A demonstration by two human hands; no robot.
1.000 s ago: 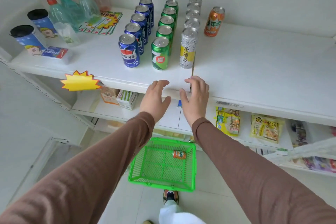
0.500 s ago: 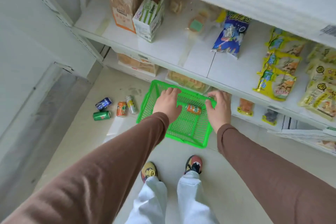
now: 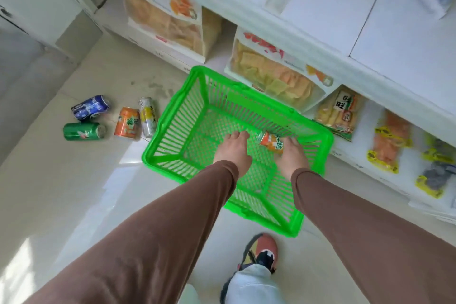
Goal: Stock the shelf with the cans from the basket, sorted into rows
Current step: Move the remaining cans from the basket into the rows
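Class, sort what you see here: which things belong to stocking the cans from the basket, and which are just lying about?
Belongs to the job:
green basket
orange can in it
left hand and right hand, either side of that can

Lying about:
four cans on the floor
snack bags on the low shelves

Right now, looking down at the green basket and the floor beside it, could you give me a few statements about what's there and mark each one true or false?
1. One orange can lies in the green basket. True.
2. Four cans lie on the floor left of the basket. True: a blue can, a green can, a second orange can and a white and yellow can.
3. The floor cans stand upright. False: they lie on their sides.
4. Both hands are outside the basket. False: the left hand and right hand reach inside, by the can.
5. The basket sits on a shelf. False: it is on the floor.
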